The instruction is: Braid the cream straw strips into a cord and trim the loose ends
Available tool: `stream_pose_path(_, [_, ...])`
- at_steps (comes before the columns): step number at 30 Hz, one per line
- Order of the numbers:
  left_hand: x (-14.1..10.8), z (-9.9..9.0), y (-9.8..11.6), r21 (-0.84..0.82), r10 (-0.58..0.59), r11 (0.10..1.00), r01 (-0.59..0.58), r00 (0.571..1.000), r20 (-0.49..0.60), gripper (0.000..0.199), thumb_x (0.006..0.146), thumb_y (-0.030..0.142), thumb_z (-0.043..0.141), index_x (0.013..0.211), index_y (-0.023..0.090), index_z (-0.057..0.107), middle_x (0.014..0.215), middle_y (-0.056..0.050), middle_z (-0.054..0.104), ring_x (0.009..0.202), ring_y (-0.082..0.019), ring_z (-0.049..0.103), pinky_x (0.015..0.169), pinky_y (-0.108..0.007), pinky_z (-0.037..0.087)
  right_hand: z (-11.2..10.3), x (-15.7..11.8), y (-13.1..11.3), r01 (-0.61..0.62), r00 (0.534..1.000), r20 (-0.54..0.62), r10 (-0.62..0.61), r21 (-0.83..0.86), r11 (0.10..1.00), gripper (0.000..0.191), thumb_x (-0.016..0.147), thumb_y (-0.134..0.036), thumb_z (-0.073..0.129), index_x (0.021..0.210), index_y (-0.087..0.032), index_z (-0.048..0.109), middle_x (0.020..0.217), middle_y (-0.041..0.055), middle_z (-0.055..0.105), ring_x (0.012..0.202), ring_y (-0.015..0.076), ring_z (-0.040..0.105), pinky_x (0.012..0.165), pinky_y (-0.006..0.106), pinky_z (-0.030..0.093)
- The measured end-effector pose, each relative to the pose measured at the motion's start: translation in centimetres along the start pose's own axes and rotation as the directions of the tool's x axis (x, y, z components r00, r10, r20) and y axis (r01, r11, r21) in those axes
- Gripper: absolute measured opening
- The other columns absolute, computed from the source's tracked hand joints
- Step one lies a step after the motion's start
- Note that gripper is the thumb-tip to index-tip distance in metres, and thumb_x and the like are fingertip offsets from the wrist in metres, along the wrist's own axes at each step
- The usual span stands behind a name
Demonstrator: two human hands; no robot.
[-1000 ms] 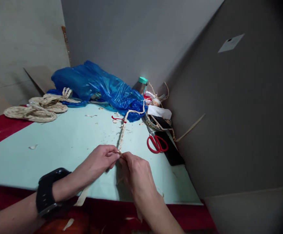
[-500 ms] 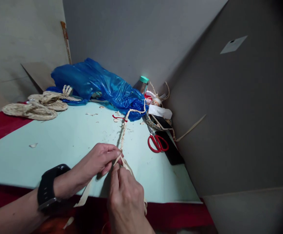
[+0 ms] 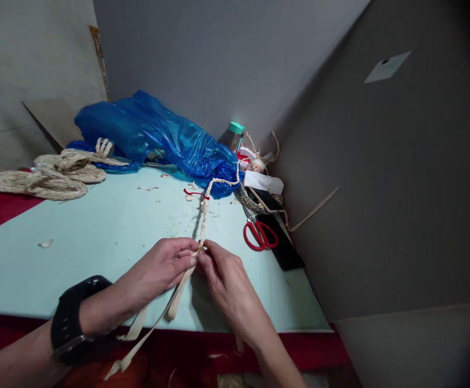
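Observation:
A braided straw cord [image 3: 204, 216] runs toward me from the blue plastic bag [image 3: 170, 143], with a red tie [image 3: 197, 194] knotted round it. At its near end my left hand [image 3: 170, 264] pinches the braid, fingers closed. My right hand [image 3: 222, 275] pinches the same spot from the right, thumb and forefinger pressed together on a strand. Flat loose straw strands [image 3: 180, 293] hang from the pinch down past the table's front edge. Another loose strand end hangs below my left hand. A black watch is on my left wrist.
Red-handled scissors [image 3: 260, 234] lie right of the braid, beside a black phone-like slab [image 3: 285, 250]. Coiled straw braids [image 3: 36, 184] lie at far left. A jar with a green lid [image 3: 235, 129] stands at the back. A grey panel [image 3: 396, 188] rises on the right.
My right hand has moved from below the braid's end up to its right side, beside my left fingertips. The loose strands now hang down to the left. My left hand keeps its pinch.

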State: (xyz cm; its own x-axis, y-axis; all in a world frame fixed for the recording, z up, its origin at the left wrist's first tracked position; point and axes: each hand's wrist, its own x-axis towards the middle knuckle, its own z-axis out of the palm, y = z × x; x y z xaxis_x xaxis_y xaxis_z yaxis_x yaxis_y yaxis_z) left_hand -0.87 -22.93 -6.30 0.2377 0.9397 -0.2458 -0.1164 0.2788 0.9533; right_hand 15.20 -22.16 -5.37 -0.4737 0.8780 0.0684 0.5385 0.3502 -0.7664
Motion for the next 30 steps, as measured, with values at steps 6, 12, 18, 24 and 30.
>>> stream_pose_path(6, [-0.3, -0.1, -0.2, 0.001, 0.006, 1.0, -0.006, 1.0, 0.001, 0.022, 0.08, 0.039, 0.07, 0.09, 0.022, 0.06, 0.075, 0.003, 0.061, 0.062, -0.011, 0.054, 0.054, -0.021, 0.036, 0.6, 0.1, 0.2, -0.062, 0.998, 0.035, 0.058, 0.13, 0.99, 0.027, 0.105, -0.032, 0.036, 0.115, -0.02, 0.059, 0.076, -0.0001, 0.06, 0.064, 0.0137, 0.051, 0.061, 0.024, 0.036])
stream_pose_path(12, [-0.7, -0.9, 0.1, 0.399, 0.103, 0.913, -0.081, 0.994, -0.033, 0.017, 0.086, 0.039, 0.058, 0.093, 0.024, 0.053, 0.064, 0.003, 0.067, 0.06, -0.017, 0.058, 0.058, -0.026, 0.039, 0.9, 0.0, 0.7, -0.026, 0.999, -0.021, 0.028, 0.117, 0.993, 0.032, 0.1, -0.028, 0.044, 0.073, -0.019, 0.057, 0.062, -0.004, 0.049, 0.057, 0.011, 0.04, 0.06, 0.025, 0.027])
stream_pose_path(18, [-1.6, -0.3, 0.2, 0.811, 0.287, 0.569, -0.138, 0.957, -0.039, 0.026, 0.092, 0.035, 0.041, 0.072, 0.024, 0.054, 0.06, 0.002, 0.063, 0.056, -0.018, 0.057, 0.059, -0.028, 0.039, 1.7, 0.3, 1.3, -0.095, 0.988, -0.089, 0.124, 0.276, 0.957, 0.032, 0.094, -0.029, 0.048, 0.064, -0.019, 0.052, 0.052, -0.0053, 0.042, 0.052, 0.01, 0.035, 0.053, 0.023, 0.027])
stream_pose_path(24, [-2.1, -0.6, 0.0, 0.827, 0.436, 0.523, -0.207, 0.899, -0.051, 0.031, 0.092, 0.038, 0.047, 0.081, 0.024, 0.071, 0.077, -0.002, 0.074, 0.071, -0.02, 0.068, 0.068, -0.029, 0.047, 2.0, 0.1, 0.8, -0.119, 0.979, -0.101, 0.176, 0.416, 0.901, 0.034, 0.092, -0.03, 0.046, 0.062, -0.017, 0.058, 0.05, -0.0022, 0.054, 0.047, 0.0094, 0.035, 0.049, 0.022, 0.028])
stream_pose_path(30, [-3.1, 1.6, -0.8, 0.861, 0.563, 0.393, -0.323, 0.825, 0.052, 0.028, 0.094, 0.023, 0.043, 0.073, 0.022, 0.06, 0.066, 0.0, 0.069, 0.057, -0.016, 0.065, 0.056, -0.027, 0.046, 1.4, 0.3, 0.9, -0.068, 0.984, -0.11, 0.141, 0.498, 0.864, 0.028, 0.088, -0.027, 0.054, 0.065, -0.015, 0.064, 0.06, -0.0031, 0.047, 0.06, 0.0105, 0.038, 0.058, 0.022, 0.032])
